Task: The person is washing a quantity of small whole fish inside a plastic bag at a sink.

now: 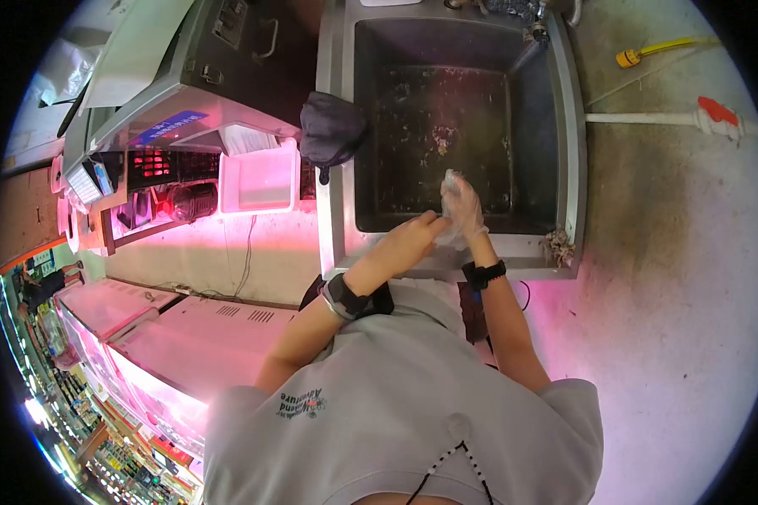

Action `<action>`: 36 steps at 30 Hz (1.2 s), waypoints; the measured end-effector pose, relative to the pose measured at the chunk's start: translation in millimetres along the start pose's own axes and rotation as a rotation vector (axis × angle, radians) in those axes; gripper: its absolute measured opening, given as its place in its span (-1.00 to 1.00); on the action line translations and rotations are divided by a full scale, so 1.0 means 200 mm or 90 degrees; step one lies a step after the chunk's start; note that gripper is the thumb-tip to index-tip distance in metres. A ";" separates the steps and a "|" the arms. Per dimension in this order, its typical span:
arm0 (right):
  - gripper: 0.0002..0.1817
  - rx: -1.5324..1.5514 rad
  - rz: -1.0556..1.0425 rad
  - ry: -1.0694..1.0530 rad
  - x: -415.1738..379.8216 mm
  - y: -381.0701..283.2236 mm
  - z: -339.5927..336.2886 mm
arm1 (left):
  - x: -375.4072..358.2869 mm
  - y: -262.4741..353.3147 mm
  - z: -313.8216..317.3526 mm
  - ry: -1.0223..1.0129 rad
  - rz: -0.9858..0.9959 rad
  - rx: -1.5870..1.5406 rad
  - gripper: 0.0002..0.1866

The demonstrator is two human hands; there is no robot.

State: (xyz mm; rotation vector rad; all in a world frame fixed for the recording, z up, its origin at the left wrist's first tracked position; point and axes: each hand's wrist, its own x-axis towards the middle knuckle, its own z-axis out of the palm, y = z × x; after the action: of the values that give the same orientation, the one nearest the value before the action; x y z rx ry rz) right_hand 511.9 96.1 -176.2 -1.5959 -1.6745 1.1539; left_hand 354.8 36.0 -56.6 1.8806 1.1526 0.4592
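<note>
My right hand is in a thin clear plastic glove and reaches over the near edge of a metal sink. Its fingers stretch forward, away from me, with nothing visible in them. Bare and close beside it, my left hand pinches loose plastic of the glove near the right palm. Dark bands circle both wrists. Below the hands, the dark sink basin holds scattered pale bits and a small clump of scraps.
A dark cloth cap rests on the sink's left rim. A faucet is at the far right corner, and fibrous scraps lie at the near right corner. Left are a white tub and a metal cabinet. A white pipe runs right.
</note>
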 end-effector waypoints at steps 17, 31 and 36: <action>-0.65 -0.034 -0.034 0.055 0.00 0.03 0.02 | 0.00 -0.01 0.01 -0.005 -0.007 0.006 -0.50; -0.59 -0.015 0.043 -0.029 0.01 0.03 0.00 | 0.01 -0.01 0.00 -0.021 -0.016 -0.002 -0.51; -0.58 -0.029 0.034 -0.024 0.06 -0.03 -0.05 | 0.03 -0.02 -0.01 -0.006 -0.010 0.004 -0.51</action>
State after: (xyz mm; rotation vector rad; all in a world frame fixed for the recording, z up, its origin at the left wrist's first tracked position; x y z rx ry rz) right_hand 515.5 109.7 -168.2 -1.6666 -1.7019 1.1869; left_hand 355.2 42.0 -59.3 1.8759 1.1634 0.4379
